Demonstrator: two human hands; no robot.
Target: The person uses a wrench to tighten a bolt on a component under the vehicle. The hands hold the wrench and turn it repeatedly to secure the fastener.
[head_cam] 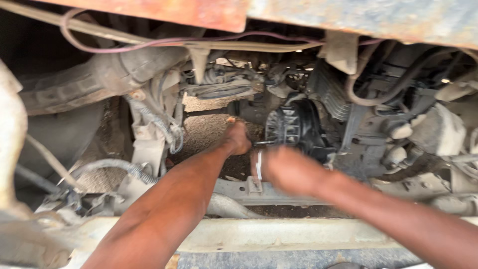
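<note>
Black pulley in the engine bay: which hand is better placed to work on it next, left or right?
Probably the left hand: it sits beside the black pulley, fingers on a thin tool pointing at it. The right hand is lower, blurred, gripping something shiny.

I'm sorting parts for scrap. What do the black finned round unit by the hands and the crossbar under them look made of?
The black finned round unit looks like cast metal with a dark, dull finish, judging by its rigid molded fins; hard plastic is possible. The crossbar looks like pressed steel, grey and grimy, with a punched hole. The left hand reaches toward the unit; the right hand is blurred.
</note>
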